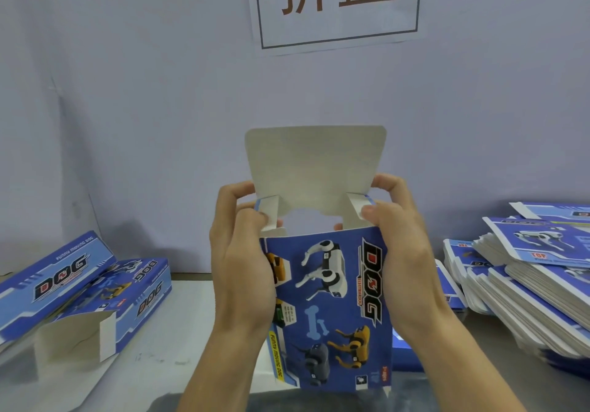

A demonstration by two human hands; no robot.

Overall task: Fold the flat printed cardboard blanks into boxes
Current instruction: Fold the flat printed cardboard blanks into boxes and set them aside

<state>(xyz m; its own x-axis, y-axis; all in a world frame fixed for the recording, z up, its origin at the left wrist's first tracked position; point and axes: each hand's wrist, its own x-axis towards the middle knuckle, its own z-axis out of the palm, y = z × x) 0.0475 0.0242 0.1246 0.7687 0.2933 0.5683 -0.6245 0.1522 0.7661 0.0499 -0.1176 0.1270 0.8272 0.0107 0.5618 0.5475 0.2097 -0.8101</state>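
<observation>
Centre: box (329,309) upright, open end up, lid flap (314,162) standing behind. Left hand (242,258) on left wall, right hand (399,252) on right wall. Folded boxes (83,290) left on table (188,315). Flat blanks (526,284) stacked right. Sign (335,6) on wall behind.

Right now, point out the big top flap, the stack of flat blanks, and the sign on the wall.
Top flap (314,159), head view, middle of its grey inner face.
Stack of flat blanks (536,287), head view, layered white edges.
Sign (335,2), head view, printed characters.
</observation>
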